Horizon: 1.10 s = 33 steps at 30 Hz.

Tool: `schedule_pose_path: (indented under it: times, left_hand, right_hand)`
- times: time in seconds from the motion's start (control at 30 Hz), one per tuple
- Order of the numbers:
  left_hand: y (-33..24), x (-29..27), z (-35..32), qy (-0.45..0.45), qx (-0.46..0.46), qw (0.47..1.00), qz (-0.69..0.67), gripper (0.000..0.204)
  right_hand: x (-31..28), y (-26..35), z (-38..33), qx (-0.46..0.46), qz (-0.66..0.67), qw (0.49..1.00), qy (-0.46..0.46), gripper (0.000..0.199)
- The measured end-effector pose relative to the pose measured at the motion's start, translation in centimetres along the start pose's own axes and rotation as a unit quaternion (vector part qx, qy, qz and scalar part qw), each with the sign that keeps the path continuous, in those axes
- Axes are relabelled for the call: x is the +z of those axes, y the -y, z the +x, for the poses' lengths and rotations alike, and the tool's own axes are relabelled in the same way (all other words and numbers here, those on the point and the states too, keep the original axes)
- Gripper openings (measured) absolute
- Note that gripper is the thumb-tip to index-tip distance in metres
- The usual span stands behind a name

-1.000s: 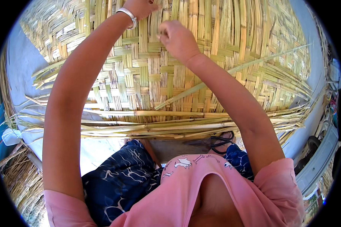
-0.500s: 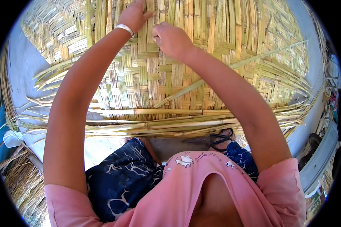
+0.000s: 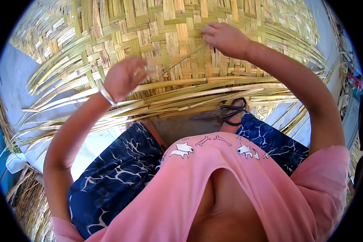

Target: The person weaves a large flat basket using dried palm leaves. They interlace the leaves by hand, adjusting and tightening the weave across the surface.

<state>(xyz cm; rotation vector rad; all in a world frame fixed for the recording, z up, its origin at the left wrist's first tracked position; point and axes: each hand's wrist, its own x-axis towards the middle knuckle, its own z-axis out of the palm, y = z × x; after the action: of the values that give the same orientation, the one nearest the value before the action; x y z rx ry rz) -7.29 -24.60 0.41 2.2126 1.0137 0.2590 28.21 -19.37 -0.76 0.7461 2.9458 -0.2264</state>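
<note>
A large woven bamboo mat (image 3: 165,36) fills the upper part of the head view, with loose strip ends fanning out along its near edge. My left hand (image 3: 125,76), a silver bracelet on its wrist, is closed around the near end of a thin bamboo strip (image 3: 177,62) that runs diagonally up to the right. My right hand (image 3: 224,38) presses down on the weave where the far end of that strip enters it, fingers curled. Below are my lap in dark blue patterned cloth and a pink shirt.
A bundle of long loose bamboo strips (image 3: 197,94) lies across the mat's near edge. A foot in a black sandal (image 3: 234,111) rests beside a brown board (image 3: 181,127). Straw-like fibres (image 3: 26,197) lie at lower left on the pale floor (image 3: 20,80).
My left hand has drawn back toward me from the top of the mat, pulling the thin strip. My right hand has stayed on the weave, and the view has shifted.
</note>
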Motion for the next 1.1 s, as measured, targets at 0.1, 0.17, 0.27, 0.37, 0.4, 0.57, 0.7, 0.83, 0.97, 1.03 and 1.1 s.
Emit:
schedule_pose_path:
  times: [0.1, 0.17, 0.27, 0.37, 0.4, 0.57, 0.7, 0.83, 0.97, 1.03, 1.1]
  left_hand:
    - [-1.7, 0.5, -1.9, 0.097, -0.017, 0.993, 0.07, 0.025]
    - [-2.2, 0.7, -2.5, 0.093, -0.017, 0.991, 0.096, 0.022]
    - [-2.5, 1.1, -2.4, 0.15, -0.059, 0.979, 0.122, 0.019]
    - [-2.6, 1.5, -1.7, 0.165, -0.055, 0.981, 0.091, 0.015]
    - [-2.6, 2.1, -1.6, 0.132, -0.029, 0.987, 0.084, 0.014]
    - [-2.9, 2.6, -3.7, 0.036, -0.145, 0.988, -0.033, 0.011]
    - [-5.0, 0.8, -3.9, -0.039, -0.138, 0.989, -0.025, 0.016]
    - [-5.1, 0.1, -3.1, -0.1, -0.141, 0.984, -0.038, 0.023]
    - [-4.0, -1.8, -2.8, -0.133, -0.153, 0.979, -0.019, 0.029]
    - [-3.1, -1.1, -2.3, -0.128, -0.129, 0.983, -0.002, 0.027]
    - [-0.8, -0.7, -3.4, -0.078, -0.184, 0.979, 0.048, 0.022]
  right_hand:
    - [-4.0, 1.0, 2.5, 0.141, 0.025, 0.976, 0.162, 0.026]
    - [-5.9, 0.5, 2.6, 0.106, 0.017, 0.99, 0.088, 0.029]
    - [-10.2, 0.7, 3.2, 0.116, 0.018, 0.992, 0.048, 0.032]
    - [-12.7, 0.9, 2.7, 0.101, -0.029, 0.994, 0.025, 0.033]
    - [-12.8, 1.3, 1.7, 0.087, -0.052, 0.995, 0.023, 0.033]
    - [-11.9, 3.6, -5.4, 0.133, 0.001, 0.991, 0.011, 0.038]
    - [-4.8, 6.2, -12.8, 0.245, 0.122, 0.961, 0.043, 0.038]
    - [0.2, 7.4, -16.5, 0.341, 0.239, 0.902, 0.11, 0.038]
    - [0.6, 7.1, -17.3, 0.363, 0.271, 0.887, 0.091, 0.033]
    - [-0.3, 6.6, -17.9, 0.378, 0.291, 0.877, 0.051, 0.032]
    - [-2.2, 6.3, -17.1, 0.373, 0.304, 0.876, -0.018, 0.031]
